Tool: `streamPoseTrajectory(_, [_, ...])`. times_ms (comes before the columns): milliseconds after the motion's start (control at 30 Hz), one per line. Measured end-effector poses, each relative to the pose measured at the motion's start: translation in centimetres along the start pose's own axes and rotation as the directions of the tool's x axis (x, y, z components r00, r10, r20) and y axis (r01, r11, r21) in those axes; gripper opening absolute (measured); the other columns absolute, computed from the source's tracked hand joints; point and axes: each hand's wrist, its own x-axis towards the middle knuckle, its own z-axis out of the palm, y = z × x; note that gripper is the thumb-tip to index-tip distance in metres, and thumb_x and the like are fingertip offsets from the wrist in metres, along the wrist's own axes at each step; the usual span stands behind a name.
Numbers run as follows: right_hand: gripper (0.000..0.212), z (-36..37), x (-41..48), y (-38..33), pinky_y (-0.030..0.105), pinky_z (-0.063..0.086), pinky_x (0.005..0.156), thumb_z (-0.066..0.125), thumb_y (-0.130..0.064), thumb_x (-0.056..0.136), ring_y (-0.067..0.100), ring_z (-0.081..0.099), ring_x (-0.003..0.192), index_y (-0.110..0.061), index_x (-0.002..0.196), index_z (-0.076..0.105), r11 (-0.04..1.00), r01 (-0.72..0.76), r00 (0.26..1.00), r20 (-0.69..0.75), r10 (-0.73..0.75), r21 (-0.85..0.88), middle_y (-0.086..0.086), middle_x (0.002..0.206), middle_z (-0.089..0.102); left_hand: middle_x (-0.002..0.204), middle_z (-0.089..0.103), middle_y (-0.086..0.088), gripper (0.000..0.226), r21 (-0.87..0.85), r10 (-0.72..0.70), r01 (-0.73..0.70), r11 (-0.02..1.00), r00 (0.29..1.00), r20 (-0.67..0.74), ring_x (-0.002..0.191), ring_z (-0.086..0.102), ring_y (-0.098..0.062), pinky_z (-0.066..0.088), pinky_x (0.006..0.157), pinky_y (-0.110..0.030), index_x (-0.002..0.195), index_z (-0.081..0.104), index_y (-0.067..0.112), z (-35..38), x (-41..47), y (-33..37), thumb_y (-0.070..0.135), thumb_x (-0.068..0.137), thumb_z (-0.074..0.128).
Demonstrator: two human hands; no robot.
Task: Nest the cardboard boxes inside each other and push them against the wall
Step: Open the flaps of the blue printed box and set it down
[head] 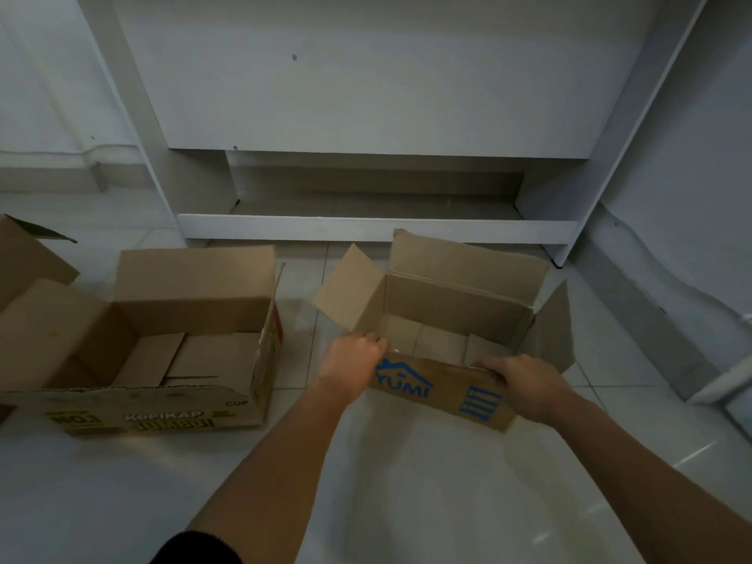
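An open cardboard box with blue "YUMI" print [447, 303] sits on the white tiled floor at centre right, flaps spread outward. My left hand [354, 364] grips its near left corner. My right hand [525, 380] holds the near flap on the right side. A larger open box printed "KOPIKAP JUMBO" [195, 295] stands to the left, empty inside, apart from the first box. At the far left edge part of a third cardboard box [28, 258] shows.
A white shelf unit [374, 227] stands against the wall just behind the boxes, its low bottom shelf open. White walls run on the left and right. The tiled floor [407, 482] stretches in front of me.
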Motion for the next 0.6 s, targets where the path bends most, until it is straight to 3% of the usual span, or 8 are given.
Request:
streamPoseTrajectory(267, [0.044,0.2,0.1,1.1,0.031,0.048,0.077,0.042,-0.022,0.097,0.024,0.063,0.106,-0.044,0.134,0.050,0.997,-0.057,0.995,0.075,0.061,-0.052,0.001,0.123,0.067,0.116,0.060,-0.008,0.034,-0.015,0.033,-0.034,0.999,0.998,-0.059,0.107,0.054,-0.028,0.046,0.078,-0.038,0.117,0.050,0.012,2.0,-2.4,2.3,-0.001,0.086,0.046])
streamPoseTrajectory(433, [0.051,0.7,-0.3,1.5,0.036,0.051,0.086,0.040,-0.018,0.097,0.027,0.061,0.110,-0.048,0.138,0.043,0.992,-0.103,0.989,0.096,0.109,-0.068,0.004,0.127,0.063,0.116,0.061,-0.008,0.033,-0.037,0.024,-0.026,0.999,0.998,-0.062,0.105,0.058,-0.028,0.052,0.075,-0.039,0.117,0.053,0.011,2.6,-3.4,4.1,-0.002,0.087,0.049])
streamPoseTrajectory(600, [0.061,0.8,-0.5,1.9,0.037,0.051,0.090,0.039,-0.007,0.093,0.028,0.059,0.113,-0.043,0.143,0.037,0.988,-0.111,0.987,0.107,0.122,-0.103,0.007,0.131,0.059,0.119,0.057,-0.019,0.033,-0.056,0.054,-0.052,0.997,0.998,0.023,0.108,0.055,-0.038,0.050,0.081,-0.049,0.118,0.051,0.002,2.1,-3.3,5.5,-0.005,0.087,0.042])
